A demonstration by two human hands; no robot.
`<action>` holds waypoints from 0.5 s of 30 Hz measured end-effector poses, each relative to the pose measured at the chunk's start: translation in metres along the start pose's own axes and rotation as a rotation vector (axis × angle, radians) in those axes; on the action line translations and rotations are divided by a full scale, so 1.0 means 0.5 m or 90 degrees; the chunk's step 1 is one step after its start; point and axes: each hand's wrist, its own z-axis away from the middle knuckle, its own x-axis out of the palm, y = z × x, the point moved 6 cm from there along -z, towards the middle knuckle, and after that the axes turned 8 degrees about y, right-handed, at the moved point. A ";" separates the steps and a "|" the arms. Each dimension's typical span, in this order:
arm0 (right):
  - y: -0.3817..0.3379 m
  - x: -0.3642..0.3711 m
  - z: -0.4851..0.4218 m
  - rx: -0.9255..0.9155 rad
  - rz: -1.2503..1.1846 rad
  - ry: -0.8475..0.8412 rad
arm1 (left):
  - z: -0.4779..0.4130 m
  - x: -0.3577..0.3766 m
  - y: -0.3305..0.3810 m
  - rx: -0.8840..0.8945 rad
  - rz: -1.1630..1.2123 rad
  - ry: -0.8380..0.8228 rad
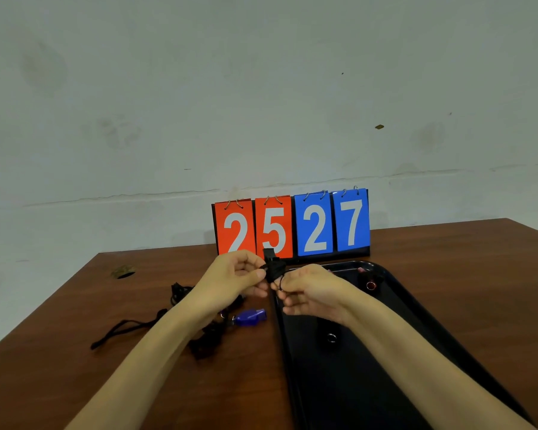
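Note:
Both hands meet above the table in front of a flip scoreboard showing 25 in red and 27 in blue. My left hand pinches a black whistle held between the two hands. My right hand pinches the thin black cord or ring hanging from the whistle. A blue whistle lies on the table below my left hand, clipped to a black lanyard that trails off to the left.
A black tray lies at the right under my right forearm, with a metal ring and a dark whistle with a ring in it. The brown table has a cable hole at the far left. A pale wall stands behind.

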 end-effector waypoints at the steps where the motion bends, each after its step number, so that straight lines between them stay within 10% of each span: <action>1: -0.003 -0.004 0.001 -0.015 0.032 0.019 | 0.000 -0.001 0.001 -0.004 0.007 0.004; 15: 0.020 -0.160 0.119 -0.199 0.461 0.388 | 0.004 0.163 0.030 0.098 -0.125 -0.081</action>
